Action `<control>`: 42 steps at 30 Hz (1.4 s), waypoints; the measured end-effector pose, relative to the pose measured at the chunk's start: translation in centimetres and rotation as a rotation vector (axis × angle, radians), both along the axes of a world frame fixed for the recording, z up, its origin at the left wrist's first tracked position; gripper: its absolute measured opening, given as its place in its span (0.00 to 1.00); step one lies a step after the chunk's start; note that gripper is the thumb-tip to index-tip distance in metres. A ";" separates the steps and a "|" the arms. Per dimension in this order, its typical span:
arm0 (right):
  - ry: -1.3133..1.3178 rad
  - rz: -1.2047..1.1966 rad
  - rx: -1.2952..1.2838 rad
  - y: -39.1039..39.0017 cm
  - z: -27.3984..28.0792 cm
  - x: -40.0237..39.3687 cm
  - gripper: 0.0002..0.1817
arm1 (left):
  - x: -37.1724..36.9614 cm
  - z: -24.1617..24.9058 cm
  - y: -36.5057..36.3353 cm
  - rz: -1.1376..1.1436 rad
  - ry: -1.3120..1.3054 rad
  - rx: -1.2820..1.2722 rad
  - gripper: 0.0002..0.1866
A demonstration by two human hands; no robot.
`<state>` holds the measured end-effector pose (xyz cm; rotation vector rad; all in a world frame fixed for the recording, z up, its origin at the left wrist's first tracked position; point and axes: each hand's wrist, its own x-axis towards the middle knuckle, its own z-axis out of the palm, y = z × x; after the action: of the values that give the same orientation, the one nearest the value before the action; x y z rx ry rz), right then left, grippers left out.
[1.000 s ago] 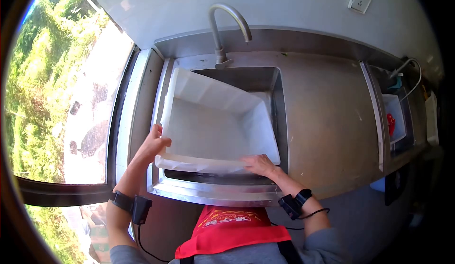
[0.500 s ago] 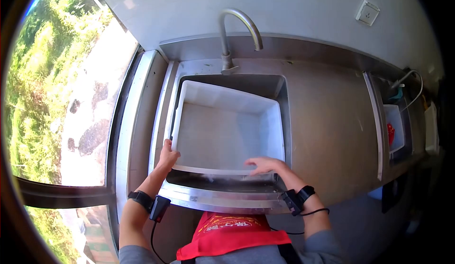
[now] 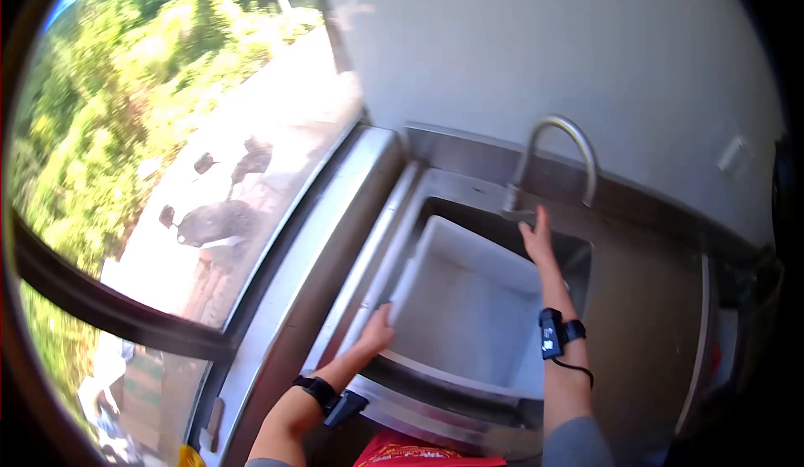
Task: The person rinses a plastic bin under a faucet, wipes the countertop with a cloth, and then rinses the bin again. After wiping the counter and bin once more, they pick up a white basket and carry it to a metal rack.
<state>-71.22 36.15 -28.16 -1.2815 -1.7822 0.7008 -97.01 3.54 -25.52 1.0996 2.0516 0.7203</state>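
Observation:
A white plastic bin (image 3: 469, 333) sits tilted inside the stainless steel sink (image 3: 578, 258), and no contents show in it. My left hand (image 3: 378, 330) is closed around the bin's left rim near its front corner. Over the back of the sink, my right hand (image 3: 538, 237) reaches up to the base of the curved faucet (image 3: 590, 161). Its thumb and fingers are apart, with the fingertips right at the faucet's lever (image 3: 517, 214). No water shows under the spout.
A window (image 3: 276, 241) with a wide ledge (image 3: 310, 241) runs along the left. To the right of the sink is a steel counter (image 3: 641, 299), ending at a raised strip (image 3: 693, 341). A wall socket (image 3: 735, 157) is at the upper right.
My right hand has left the bin's front rim and moved up and away to the faucet's lever. My left hand stays at the bin's left side. The view has swung left and tilted.

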 end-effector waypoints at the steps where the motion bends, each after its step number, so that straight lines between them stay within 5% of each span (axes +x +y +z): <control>1: -0.070 -0.026 0.025 1.4 -1.2 -0.4 0.34 | -0.5 -1.4 -0.2 -0.005 0.010 0.012 0.30; 5: -0.164 0.013 -0.108 0.2 2.0 -1.5 0.20 | -0.8 -1.6 0.3 0.020 -0.076 -0.073 0.36; 12: -0.132 0.030 -0.065 -2.3 1.2 -1.8 0.27 | -1.1 -0.6 2.3 -0.108 -0.098 0.074 0.42; 17: 0.137 0.159 -0.161 -9.8 -2.5 1.1 0.31 | -1.4 3.8 3.4 -0.184 -0.104 -0.164 0.42; 19: 0.083 0.129 -0.410 -15.2 -2.8 3.3 0.31 | -2.1 4.1 3.5 -0.218 -0.078 -0.144 0.42; 25: -0.369 -0.067 -0.299 -26.8 -5.0 15.4 0.28 | -3.5 9.4 4.7 -0.277 -0.097 -0.137 0.41; 29: -0.110 -0.181 -0.452 -28.8 0.4 15.4 0.29 | -3.8 13.0 5.4 -0.266 -0.192 -0.056 0.40; 32: -0.404 -0.274 0.004 -30.1 2.4 16.3 0.30 | -3.7 16.2 5.4 -0.261 -0.164 -0.018 0.39; 35: 0.654 -0.240 -0.812 -30.9 5.7 16.6 0.29 | -4.5 18.3 5.0 -0.297 -0.194 0.055 0.39; 38: 0.746 -0.106 -0.913 -30.3 4.1 18.5 0.29 | -4.5 20.3 3.8 -0.259 -0.205 0.063 0.42; 42: 0.796 -0.036 -0.724 -28.4 10.1 19.5 0.33 | -4.6 21.5 1.6 -0.101 -0.280 0.018 0.45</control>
<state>-51.69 7.78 -18.05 -1.1965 -0.8620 1.6540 -101.63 5.13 -4.01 1.0408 1.7449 0.7946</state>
